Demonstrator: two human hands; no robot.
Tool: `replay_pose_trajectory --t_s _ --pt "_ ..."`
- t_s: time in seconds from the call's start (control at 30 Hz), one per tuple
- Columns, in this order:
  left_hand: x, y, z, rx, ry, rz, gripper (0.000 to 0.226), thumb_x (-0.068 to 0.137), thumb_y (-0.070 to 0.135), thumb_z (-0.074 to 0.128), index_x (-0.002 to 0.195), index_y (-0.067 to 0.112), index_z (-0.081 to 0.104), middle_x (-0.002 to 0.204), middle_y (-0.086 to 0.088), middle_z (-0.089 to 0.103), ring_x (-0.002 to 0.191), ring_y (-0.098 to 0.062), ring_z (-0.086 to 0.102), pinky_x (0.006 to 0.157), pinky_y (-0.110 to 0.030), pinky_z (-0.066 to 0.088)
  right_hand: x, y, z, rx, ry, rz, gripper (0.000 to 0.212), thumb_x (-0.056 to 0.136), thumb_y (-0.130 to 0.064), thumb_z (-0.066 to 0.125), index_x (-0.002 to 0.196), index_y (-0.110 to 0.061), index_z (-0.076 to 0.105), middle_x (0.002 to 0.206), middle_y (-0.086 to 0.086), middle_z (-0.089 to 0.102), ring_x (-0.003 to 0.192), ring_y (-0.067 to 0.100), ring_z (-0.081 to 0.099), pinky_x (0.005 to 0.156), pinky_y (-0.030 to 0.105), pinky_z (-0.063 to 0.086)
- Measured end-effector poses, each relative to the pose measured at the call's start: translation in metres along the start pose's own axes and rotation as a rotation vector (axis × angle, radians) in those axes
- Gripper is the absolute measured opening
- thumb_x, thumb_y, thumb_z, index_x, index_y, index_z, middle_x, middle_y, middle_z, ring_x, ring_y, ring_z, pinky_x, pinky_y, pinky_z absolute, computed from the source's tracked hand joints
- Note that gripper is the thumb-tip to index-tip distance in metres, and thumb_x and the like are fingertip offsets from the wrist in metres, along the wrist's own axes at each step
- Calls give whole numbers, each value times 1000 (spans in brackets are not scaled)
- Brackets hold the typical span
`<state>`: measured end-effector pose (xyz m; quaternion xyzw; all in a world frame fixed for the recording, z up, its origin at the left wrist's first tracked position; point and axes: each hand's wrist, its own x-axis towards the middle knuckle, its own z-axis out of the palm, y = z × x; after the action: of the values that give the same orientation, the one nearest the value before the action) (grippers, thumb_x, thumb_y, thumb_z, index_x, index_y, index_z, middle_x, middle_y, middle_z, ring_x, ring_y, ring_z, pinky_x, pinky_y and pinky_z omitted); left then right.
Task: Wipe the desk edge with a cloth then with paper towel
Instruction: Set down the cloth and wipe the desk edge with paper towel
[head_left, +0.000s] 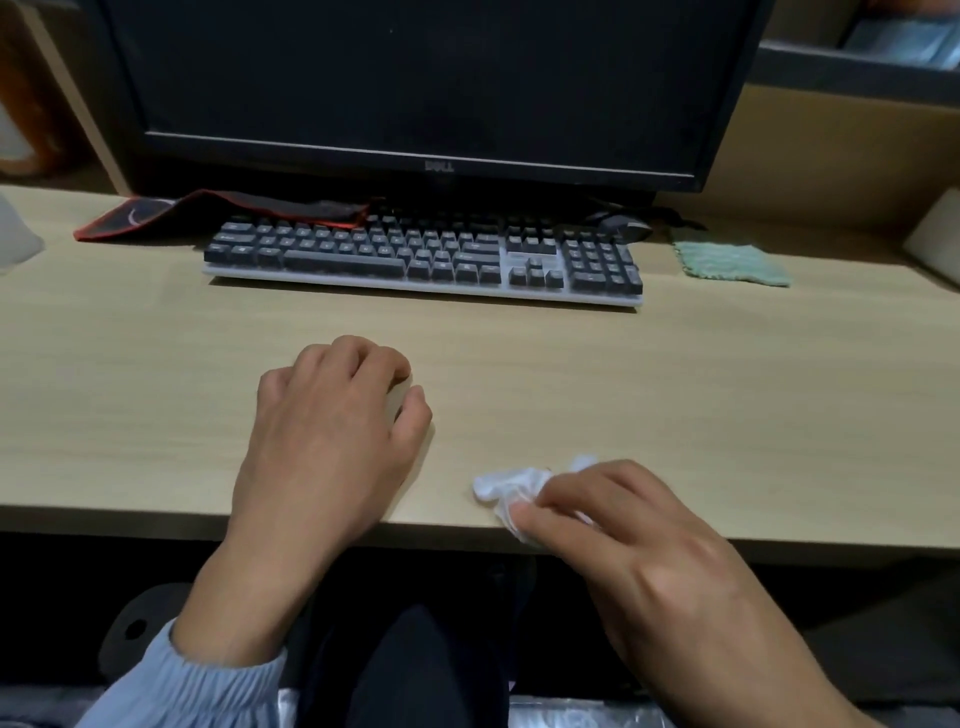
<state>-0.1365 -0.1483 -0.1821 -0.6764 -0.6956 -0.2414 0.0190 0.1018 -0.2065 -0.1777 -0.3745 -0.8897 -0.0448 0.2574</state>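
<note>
- White paper towel (511, 486), crumpled, is pinched in your right hand (623, 530) at the desk (156, 415) edge, lower right.
- Green cloth (732, 265) lies aside, upper right: cloth pass probably done, towel pass underway.
- Your left hand (332, 431) rests curled on the desk; whether it grips anything, I cannot tell.

Monitor (415, 78) top cut off by the frame edge. Mouse (618, 226) dark, half hidden behind the keyboard (426, 260). Right hand (623, 530) covers part of the paper towel (506, 486). Left hand (332, 431) fingertips curled under, out of sight. Pale objects at the left edge (15, 234) and right edge (935, 234) of the surface are cut off, unidentifiable. Shelf contents at top right are blurred.
</note>
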Motion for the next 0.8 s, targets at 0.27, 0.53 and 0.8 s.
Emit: replay_pose_trajectory --t_s 0.27,0.53,0.8 --pt "6 5 1 83 -5 5 21 98 39 57 112 25 64 116 5 62 110 -24 54 88 -41 30 17 25 3 58 44 46 21 102 -15 55 116 -22 70 115 -14 63 92 19 58 82 31 53" --pt "4 31 10 -3 -21 22 18 101 35 53 117 33 61 121 9 58 116 -20 51 96 -48 34 -5 6 -13 -10 37 51 40 109 -23 33 112 -19 73 110 -12 66 91 17 63 74 22 55" --pt "1 34 18 39 -11 49 30 97 37 38 116 34 61 116 8 56 111 -20 52 96 -50 35 43 44 -2 -89 -16 67 20 92 -17 65 103 -29 76 93 -12 72 80 18 65 66 24 52"
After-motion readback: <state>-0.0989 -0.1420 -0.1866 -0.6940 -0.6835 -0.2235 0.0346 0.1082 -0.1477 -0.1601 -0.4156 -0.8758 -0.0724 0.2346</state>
